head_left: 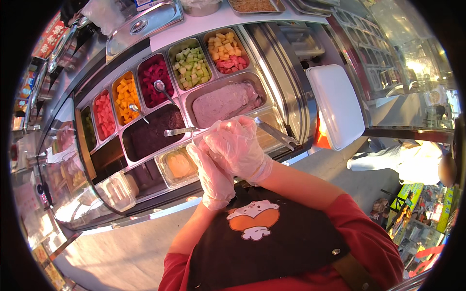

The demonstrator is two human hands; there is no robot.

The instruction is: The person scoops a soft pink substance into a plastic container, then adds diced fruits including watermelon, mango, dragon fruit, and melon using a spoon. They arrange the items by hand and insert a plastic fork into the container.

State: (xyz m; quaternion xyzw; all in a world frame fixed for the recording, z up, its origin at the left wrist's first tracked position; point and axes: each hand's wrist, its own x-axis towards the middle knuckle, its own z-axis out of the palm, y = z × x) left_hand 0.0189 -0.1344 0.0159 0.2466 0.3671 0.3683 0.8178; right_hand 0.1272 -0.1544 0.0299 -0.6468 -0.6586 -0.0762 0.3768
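Note:
My left hand point(209, 170) and my right hand point(238, 148), both in clear plastic gloves, are pressed together with fingers folded. They are over the near edge of the food counter; anything between the palms is hidden. Just beyond them is a steel pan of pale purple mash point(221, 103). A pan of dark purple paste point(153, 136) lies to the left, with a metal handle point(180, 131) reaching over its right rim. Metal tongs point(275, 132) rest on a pan right of my hands. Beside my left hand is a small tub with a pale orange mass point(177, 165).
Diced fruit fills the back pans: pink cubes point(104, 115), orange cubes point(127, 97), magenta cubes point(154, 80), green cubes point(191, 67) and yellow cubes point(224, 46). Two spoons stand among them. Clear containers point(116, 191) sit left; a white lidded box point(336, 106) is right. A person point(412, 162) is far right.

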